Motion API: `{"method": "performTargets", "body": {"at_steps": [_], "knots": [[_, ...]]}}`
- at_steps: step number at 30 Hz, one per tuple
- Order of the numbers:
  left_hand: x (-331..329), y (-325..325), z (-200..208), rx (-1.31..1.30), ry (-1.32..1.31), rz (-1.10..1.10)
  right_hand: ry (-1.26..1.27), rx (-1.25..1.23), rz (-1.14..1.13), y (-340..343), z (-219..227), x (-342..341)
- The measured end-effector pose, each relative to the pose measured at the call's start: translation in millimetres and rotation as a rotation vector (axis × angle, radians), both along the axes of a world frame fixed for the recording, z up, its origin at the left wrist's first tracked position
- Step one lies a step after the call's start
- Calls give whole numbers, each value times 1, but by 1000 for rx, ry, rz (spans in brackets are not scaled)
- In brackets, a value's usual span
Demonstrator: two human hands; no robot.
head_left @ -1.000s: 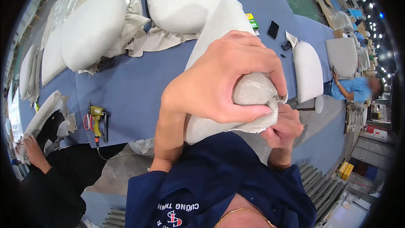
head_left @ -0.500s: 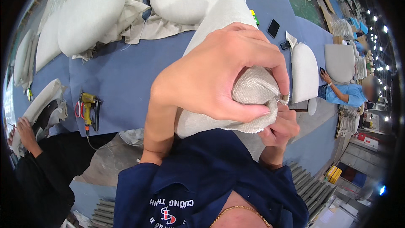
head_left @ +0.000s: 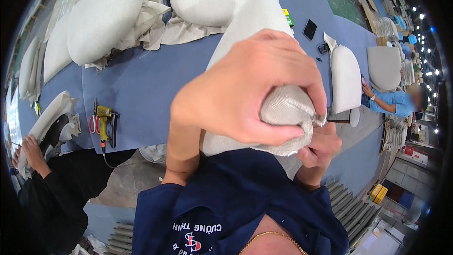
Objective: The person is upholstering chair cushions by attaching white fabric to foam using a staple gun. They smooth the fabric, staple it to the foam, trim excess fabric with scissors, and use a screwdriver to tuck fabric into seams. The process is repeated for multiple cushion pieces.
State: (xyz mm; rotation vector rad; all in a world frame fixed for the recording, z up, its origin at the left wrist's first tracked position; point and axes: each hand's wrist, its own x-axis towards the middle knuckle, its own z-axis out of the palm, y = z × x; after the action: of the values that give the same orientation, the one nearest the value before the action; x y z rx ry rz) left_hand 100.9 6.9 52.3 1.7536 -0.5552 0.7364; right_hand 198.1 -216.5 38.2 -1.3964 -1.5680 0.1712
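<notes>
A light beige fabric-covered seat pad [head_left: 250, 23] stands on edge in front of my chest, its far end over the blue table. Across its near rounded corner, my left hand [head_left: 245, 89] is closed, thumb and fingers curled around the bunched cloth. Folds of the cover gather between that thumb and the fingertips, with a frayed cloth edge showing. Just beyond these folds, my right hand [head_left: 321, 144] is closed with bent fingers at the loose edge of the cover. Part of its grip is hidden behind the fabric.
On the blue table [head_left: 132, 99] lie a yellow staple gun [head_left: 104, 123] with a hose, red-handled scissors [head_left: 93, 123] and a phone [head_left: 310, 29]. Covered pads [head_left: 106, 19] stand at the back left; another pad [head_left: 346, 79] lies right. A co-worker's hands [head_left: 34, 153] work at the far left.
My left fingers and the gathered cloth have shifted slightly down; both hands keep their hold. The whole view has moved a little, so the surroundings appear slightly further right.
</notes>
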Motion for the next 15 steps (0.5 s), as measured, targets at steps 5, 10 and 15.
{"method": "performTargets", "body": {"at_steps": [5,10,15], "knots": [[-2,1,1,-15,-14,-24,42,-43,46,3,15,-1],[-2,2,-1,-7,1,-21,38,-167,51,-4,23,3],[3,3,1,74,11,-37,87,-158,104,-6,24,13]]}}
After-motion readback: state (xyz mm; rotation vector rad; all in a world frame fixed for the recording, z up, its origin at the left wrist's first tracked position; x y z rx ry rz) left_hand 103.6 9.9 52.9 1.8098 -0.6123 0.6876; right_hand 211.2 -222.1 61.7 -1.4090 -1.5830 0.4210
